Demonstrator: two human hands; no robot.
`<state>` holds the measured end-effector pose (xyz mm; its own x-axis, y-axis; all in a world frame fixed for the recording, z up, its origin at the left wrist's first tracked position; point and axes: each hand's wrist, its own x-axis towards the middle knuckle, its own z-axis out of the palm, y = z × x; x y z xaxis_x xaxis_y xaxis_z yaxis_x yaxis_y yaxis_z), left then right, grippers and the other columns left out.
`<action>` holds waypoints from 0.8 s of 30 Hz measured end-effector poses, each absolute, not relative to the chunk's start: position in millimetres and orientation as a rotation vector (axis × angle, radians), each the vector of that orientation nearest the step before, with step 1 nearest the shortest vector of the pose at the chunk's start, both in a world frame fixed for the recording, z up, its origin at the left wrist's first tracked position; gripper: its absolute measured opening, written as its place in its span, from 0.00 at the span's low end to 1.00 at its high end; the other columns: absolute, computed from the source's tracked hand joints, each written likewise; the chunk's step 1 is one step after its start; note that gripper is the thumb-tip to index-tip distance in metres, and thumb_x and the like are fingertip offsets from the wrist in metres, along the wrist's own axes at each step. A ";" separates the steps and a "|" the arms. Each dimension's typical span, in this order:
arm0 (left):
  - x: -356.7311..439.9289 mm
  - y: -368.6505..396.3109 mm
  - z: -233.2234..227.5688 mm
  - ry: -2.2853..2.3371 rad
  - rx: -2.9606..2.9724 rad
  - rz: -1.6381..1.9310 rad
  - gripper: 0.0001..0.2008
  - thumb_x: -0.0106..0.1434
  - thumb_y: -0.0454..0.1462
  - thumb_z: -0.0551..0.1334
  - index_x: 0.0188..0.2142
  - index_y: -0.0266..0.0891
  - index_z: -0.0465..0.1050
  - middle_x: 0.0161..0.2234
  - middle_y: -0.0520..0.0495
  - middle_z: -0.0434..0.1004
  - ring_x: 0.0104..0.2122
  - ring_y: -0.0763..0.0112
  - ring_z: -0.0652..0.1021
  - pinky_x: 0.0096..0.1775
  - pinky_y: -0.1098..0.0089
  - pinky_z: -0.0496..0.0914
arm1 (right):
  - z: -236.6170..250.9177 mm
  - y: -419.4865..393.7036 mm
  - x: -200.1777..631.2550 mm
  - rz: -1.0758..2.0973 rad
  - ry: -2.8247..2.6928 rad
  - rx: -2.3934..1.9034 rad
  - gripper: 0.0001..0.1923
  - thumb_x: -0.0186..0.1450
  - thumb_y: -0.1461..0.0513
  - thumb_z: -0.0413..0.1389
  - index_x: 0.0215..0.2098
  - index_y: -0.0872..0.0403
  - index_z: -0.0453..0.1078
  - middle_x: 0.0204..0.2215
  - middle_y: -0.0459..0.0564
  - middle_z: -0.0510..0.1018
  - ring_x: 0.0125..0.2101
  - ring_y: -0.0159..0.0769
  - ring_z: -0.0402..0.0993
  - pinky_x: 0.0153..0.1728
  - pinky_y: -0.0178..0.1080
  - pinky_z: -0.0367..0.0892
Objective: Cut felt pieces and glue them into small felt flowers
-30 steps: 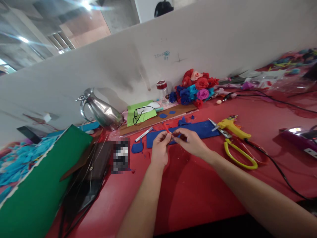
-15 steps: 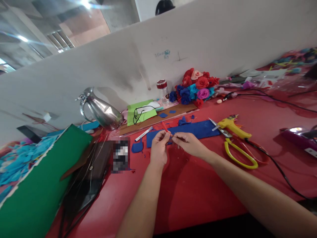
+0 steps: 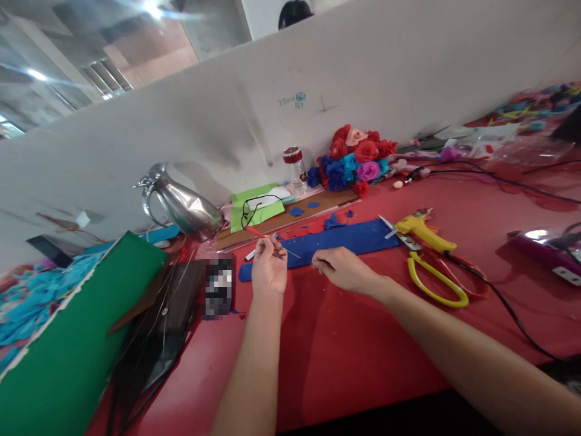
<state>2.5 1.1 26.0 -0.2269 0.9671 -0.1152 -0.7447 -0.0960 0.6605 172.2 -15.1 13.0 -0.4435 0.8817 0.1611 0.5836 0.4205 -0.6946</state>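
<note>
My left hand (image 3: 269, 266) is closed around a red-handled tool with a thin metal shaft (image 3: 256, 232), whose shaft points right towards my other hand. Fingers curled together, my right hand (image 3: 338, 266) hovers just off the near edge of a long blue strip (image 3: 345, 242); whether anything is pinched in it is hidden. Behind the left hand lies a white stick-like piece (image 3: 249, 255), partly covered. A small rounded blue piece (image 3: 246, 272) sits left of the strip. Blue scraps (image 3: 333, 221) rest along the strip's far edge.
Yellow-handled scissors (image 3: 436, 284) and a yellow glue gun (image 3: 420, 231) with a black cord lie on the right. At the back stand a metal jug (image 3: 186, 206), a glass jar (image 3: 295, 168) and flowers (image 3: 356, 160). A green board (image 3: 86, 327) leans at left.
My hands have moved apart: the left went left with the red-handled tool, now showing its shaft, while the right stayed near its place with fingers curled in more.
</note>
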 end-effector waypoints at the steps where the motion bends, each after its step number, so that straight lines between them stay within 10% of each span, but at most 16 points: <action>1: -0.7 2.1 26.7 0.719 0.398 1.686 0.10 0.50 0.32 0.71 0.26 0.39 0.69 0.24 0.57 0.69 0.23 0.83 0.68 0.26 0.79 0.61 | 12.6 -14.7 173.2 0.722 -2.161 -1.284 0.10 0.63 0.66 0.48 0.29 0.53 0.70 0.25 0.47 0.77 0.27 0.32 0.70 0.29 0.32 0.56; 14: 30.1 -10.9 15.8 0.785 0.686 1.460 0.13 0.46 0.37 0.72 0.24 0.36 0.69 0.24 0.55 0.69 0.22 0.83 0.66 0.27 0.77 0.60 | 8.9 3.5 189.3 0.742 -1.326 -1.345 0.12 0.61 0.55 0.52 0.26 0.53 0.69 0.19 0.46 0.73 0.22 0.33 0.67 0.25 0.35 0.61; 19: 29.9 -10.5 14.8 0.831 0.739 1.445 0.13 0.45 0.38 0.72 0.25 0.37 0.70 0.23 0.55 0.70 0.22 0.82 0.66 0.28 0.77 0.60 | 9.8 3.1 189.7 0.473 -1.367 -1.294 0.10 0.54 0.60 0.58 0.35 0.53 0.72 0.37 0.52 0.78 0.38 0.41 0.72 0.37 0.41 0.65; 24: 35.4 -13.0 14.3 0.928 0.902 1.452 0.10 0.46 0.38 0.70 0.25 0.37 0.72 0.24 0.54 0.72 0.26 0.78 0.69 0.33 0.74 0.63 | 16.1 -8.0 179.6 0.746 -1.527 -1.135 0.10 0.62 0.57 0.53 0.27 0.53 0.70 0.22 0.47 0.75 0.25 0.33 0.70 0.30 0.37 0.65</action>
